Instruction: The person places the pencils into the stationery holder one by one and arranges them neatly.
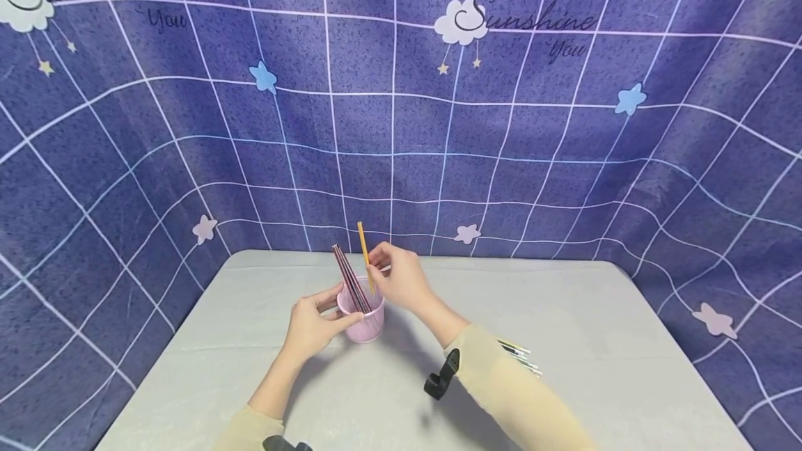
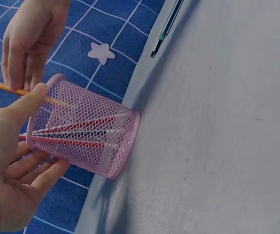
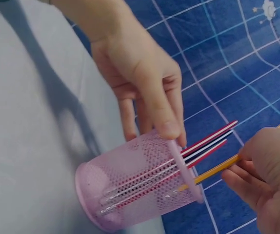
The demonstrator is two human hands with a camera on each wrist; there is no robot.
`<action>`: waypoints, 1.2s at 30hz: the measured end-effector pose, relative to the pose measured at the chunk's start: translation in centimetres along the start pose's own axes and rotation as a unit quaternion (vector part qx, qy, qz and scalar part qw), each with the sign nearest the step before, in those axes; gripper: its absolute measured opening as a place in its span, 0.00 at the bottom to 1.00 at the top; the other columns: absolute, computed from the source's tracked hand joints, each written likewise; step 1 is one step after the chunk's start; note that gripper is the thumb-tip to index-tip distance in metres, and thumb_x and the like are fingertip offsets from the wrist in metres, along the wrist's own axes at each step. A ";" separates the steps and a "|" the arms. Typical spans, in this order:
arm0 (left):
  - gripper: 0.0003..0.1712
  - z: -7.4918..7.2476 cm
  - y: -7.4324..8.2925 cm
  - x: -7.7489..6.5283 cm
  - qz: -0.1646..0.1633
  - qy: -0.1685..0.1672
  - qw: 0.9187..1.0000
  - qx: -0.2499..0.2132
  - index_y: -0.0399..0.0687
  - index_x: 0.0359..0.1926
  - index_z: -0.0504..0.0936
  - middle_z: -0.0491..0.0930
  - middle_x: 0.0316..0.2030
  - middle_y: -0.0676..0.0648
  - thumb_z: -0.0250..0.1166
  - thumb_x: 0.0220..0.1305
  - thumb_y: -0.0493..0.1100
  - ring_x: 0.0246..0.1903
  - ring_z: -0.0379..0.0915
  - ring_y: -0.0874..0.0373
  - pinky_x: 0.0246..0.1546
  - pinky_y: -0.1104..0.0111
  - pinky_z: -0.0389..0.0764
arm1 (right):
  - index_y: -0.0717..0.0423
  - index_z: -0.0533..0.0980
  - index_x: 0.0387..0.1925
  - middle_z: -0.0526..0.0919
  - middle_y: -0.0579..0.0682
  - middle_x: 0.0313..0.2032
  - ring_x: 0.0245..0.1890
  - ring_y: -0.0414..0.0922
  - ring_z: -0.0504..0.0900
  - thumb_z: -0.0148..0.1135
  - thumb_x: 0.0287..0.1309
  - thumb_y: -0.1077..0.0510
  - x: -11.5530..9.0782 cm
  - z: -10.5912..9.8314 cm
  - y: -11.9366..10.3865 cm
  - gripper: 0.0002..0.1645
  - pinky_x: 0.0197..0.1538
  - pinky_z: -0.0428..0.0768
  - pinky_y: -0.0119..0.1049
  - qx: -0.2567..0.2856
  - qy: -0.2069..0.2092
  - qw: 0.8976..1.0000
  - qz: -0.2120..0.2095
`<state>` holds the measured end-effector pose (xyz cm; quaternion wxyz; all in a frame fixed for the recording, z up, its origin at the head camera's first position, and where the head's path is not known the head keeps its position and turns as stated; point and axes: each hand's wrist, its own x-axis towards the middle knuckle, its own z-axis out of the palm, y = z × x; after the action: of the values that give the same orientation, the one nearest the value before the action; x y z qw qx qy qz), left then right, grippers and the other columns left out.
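Note:
A pink mesh pencil cup (image 1: 365,330) stands on the table, with my left hand (image 1: 311,326) holding it by the rim, thumb on the near side and fingers round the far left. Several red, white and dark striped pencils (image 1: 351,278) lean to the left inside it; their lower ends show through the mesh in the right wrist view. Between thumb and fingertips, my right hand (image 1: 404,279) pinches a yellow-orange pencil (image 1: 363,239) over the cup's right side. The lower end of that pencil is inside the rim, visible through the mesh (image 2: 89,105) in the left wrist view.
Several more pencils (image 1: 515,346), green, yellow and dark, lie on the pale table (image 1: 250,298) to the right, partly hidden by my right sleeve (image 1: 501,381). A blue-purple gridded curtain (image 1: 401,124) surrounds the table at the back and sides.

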<state>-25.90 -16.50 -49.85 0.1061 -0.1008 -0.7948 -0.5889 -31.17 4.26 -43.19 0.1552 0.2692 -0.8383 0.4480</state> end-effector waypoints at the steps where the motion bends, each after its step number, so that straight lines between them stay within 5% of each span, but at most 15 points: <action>1: 0.44 0.0 0.0 0.0 0.000 0.000 1.000 0.001 0.31 0.66 0.80 0.86 0.57 0.29 0.87 0.50 0.41 0.57 0.86 0.36 0.52 0.58 0.94 | 0.60 0.83 0.40 0.91 0.53 0.35 0.37 0.46 0.92 0.68 0.66 0.66 0.0 0.2 0.2 0.02 0.40 0.89 0.19 -0.006 -0.004 1.000 -0.001; 13: 0.44 0.0 -0.1 0.0 -0.002 0.002 1.000 0.017 0.31 0.67 0.79 0.84 0.59 0.30 0.87 0.50 0.40 0.57 0.86 0.36 0.51 0.64 0.93 | 0.59 0.85 0.37 0.93 0.52 0.34 0.34 0.42 0.92 0.72 0.61 0.66 -0.1 1.5 0.3 0.03 0.39 0.90 0.24 -0.109 -0.054 0.993 0.006; 24: 0.45 0.0 0.0 0.1 -0.006 0.003 1.000 0.014 0.30 0.67 0.79 0.84 0.59 0.30 0.87 0.50 0.40 0.57 0.86 0.36 0.50 0.67 0.93 | 0.55 0.84 0.31 0.91 0.47 0.27 0.27 0.41 0.88 0.75 0.62 0.60 -0.1 2.6 -0.4 0.06 0.32 0.89 0.29 -0.231 -0.039 0.972 -0.019; 36: 0.44 0.1 0.1 0.0 -0.008 0.003 1.000 0.001 0.30 0.67 0.79 0.85 0.58 0.29 0.87 0.50 0.38 0.57 0.86 0.36 0.51 0.63 0.93 | 0.57 0.83 0.29 0.90 0.50 0.27 0.28 0.46 0.90 0.75 0.61 0.61 -0.2 3.0 -0.8 0.08 0.31 0.91 0.34 -0.251 -0.044 0.967 0.002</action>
<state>-25.88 -16.36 -49.76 0.1043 -0.0929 -0.7957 -0.5893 -30.55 1.48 -44.39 0.1800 0.2398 -0.9303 0.2114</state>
